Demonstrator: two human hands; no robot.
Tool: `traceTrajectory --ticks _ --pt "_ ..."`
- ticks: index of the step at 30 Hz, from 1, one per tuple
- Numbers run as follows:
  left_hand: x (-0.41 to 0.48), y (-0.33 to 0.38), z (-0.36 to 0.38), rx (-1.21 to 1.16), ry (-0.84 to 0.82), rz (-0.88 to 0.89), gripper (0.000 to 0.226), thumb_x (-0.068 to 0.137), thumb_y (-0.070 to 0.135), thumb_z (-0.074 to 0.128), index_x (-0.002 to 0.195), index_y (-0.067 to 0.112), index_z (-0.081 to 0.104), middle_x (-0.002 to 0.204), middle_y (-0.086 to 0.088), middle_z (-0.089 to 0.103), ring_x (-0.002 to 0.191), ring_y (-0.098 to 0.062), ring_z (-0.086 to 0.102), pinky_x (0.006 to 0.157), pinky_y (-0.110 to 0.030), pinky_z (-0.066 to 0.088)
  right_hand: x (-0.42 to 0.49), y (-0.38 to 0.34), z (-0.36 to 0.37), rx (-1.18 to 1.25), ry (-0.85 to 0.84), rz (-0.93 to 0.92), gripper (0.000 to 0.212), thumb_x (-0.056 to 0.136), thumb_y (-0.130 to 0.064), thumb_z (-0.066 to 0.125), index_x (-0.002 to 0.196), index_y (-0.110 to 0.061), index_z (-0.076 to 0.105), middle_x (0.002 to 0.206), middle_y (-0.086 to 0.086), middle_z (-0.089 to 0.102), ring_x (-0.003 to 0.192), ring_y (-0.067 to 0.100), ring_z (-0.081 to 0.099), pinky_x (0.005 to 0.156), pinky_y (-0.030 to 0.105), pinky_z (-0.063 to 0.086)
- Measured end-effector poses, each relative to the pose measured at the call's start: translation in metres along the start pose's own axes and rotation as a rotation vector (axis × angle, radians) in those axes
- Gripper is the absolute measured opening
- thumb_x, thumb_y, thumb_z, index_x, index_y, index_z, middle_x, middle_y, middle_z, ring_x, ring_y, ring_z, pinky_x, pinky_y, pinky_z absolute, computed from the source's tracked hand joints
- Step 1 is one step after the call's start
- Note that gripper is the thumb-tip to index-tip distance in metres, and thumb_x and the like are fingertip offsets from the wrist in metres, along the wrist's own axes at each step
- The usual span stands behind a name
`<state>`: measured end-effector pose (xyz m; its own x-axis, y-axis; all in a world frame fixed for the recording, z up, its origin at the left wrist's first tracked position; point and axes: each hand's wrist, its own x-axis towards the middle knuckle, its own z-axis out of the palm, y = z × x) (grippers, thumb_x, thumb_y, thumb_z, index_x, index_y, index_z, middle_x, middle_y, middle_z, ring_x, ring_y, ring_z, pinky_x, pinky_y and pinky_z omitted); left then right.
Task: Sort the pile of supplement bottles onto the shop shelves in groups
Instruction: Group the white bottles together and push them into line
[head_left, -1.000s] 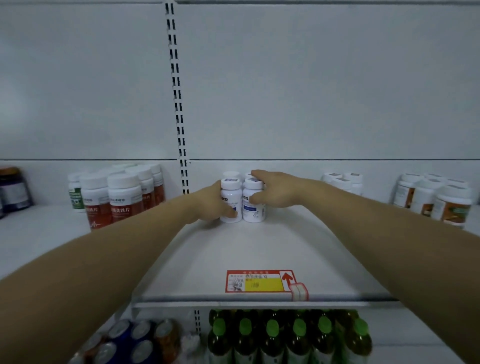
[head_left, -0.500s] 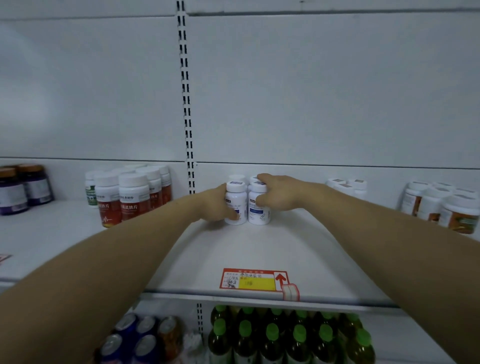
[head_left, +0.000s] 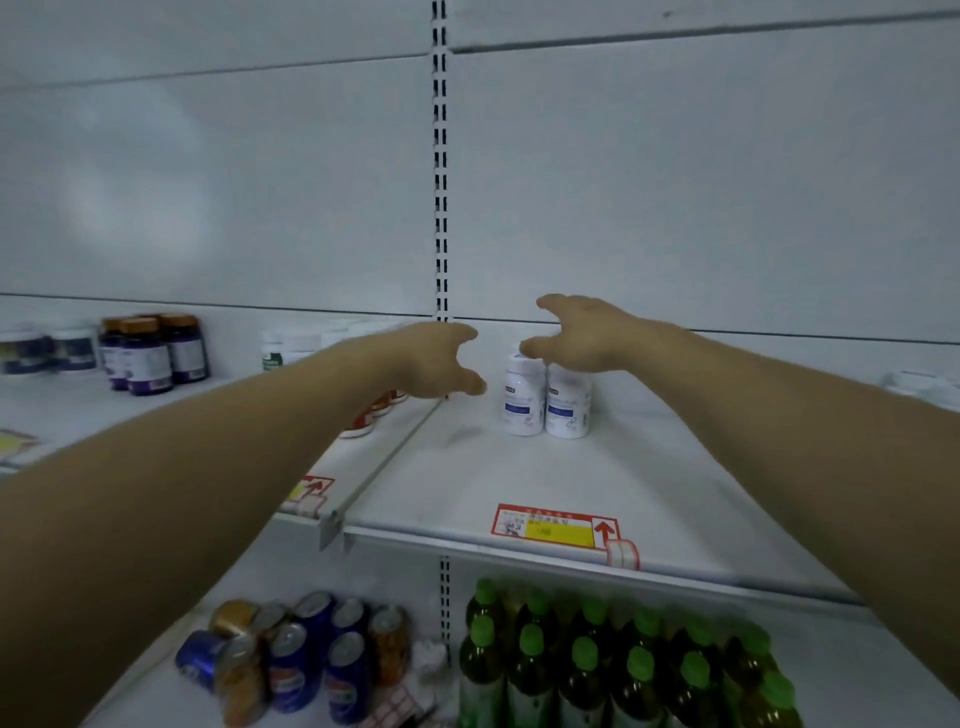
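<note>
Two white bottles with blue labels (head_left: 546, 400) stand side by side on the white shelf (head_left: 519, 467), with more of the same behind them. My left hand (head_left: 436, 361) hovers just left of them, fingers spread, holding nothing. My right hand (head_left: 582, 332) hovers above their caps, fingers loosely spread, also holding nothing. Red-labelled white bottles (head_left: 376, 408) show below my left forearm, mostly hidden by it.
Dark purple bottles with orange caps (head_left: 153, 353) and low white jars (head_left: 47, 348) stand at far left. A slotted upright (head_left: 440, 182) divides the shelf bays. Below are drink cans (head_left: 306, 660) and green-capped bottles (head_left: 613, 670). A red price tag (head_left: 556, 530) sits on the shelf edge.
Both hands have let go of the two blue-labelled bottles and lifted away from them, fingers spreading. The view has swung to the left, bringing the dark purple bottles into sight.
</note>
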<state>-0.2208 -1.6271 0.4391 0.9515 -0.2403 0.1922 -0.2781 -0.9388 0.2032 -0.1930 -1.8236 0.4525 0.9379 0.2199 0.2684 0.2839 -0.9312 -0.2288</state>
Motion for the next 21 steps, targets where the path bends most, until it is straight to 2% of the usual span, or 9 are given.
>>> traceTrajectory --ticks 7,11,16,21 --pt "-0.033 -0.082 -0.038 0.146 0.043 -0.090 0.069 0.085 0.045 0.063 0.144 0.022 0.036 0.148 -0.004 0.040 0.129 -0.026 0.042 0.104 -0.038 0.037 0.019 -0.077 0.017 -0.055 -0.028 -0.104 0.078 0.090 -0.056 0.052 0.152 -0.022 0.020 0.158 0.004 0.022 0.143 0.025 0.024 0.112 0.037 0.023" --pt "-0.046 -0.142 -0.045 0.116 0.038 -0.136 0.074 0.086 0.041 0.064 0.147 0.017 0.029 0.152 -0.004 0.033 0.135 -0.024 0.036 0.109 -0.036 0.030 0.034 -0.127 0.038 -0.075 -0.050 -0.106 0.078 0.090 -0.058 0.050 0.153 -0.022 0.018 0.159 0.003 0.020 0.144 0.024 0.023 0.114 0.037 0.023" --pt "-0.045 -0.202 -0.043 -0.034 -0.009 -0.139 0.079 0.084 0.043 0.066 0.148 0.019 0.028 0.149 -0.004 0.039 0.130 -0.024 0.043 0.109 -0.038 0.035 0.047 -0.176 0.062 -0.067 -0.052 -0.050 0.072 0.092 -0.064 0.039 0.151 -0.025 0.023 0.156 0.005 0.027 0.141 0.027 0.028 0.113 0.041 0.027" --pt "-0.033 -0.220 -0.031 -0.294 -0.032 -0.100 0.092 0.083 0.040 0.068 0.152 0.024 0.011 0.157 -0.003 0.022 0.138 -0.024 0.033 0.113 -0.040 0.029 0.043 -0.199 0.082 -0.005 -0.012 0.023 0.065 0.094 -0.061 0.034 0.144 -0.021 0.037 0.149 0.008 0.037 0.133 0.026 0.037 0.107 0.039 0.033"
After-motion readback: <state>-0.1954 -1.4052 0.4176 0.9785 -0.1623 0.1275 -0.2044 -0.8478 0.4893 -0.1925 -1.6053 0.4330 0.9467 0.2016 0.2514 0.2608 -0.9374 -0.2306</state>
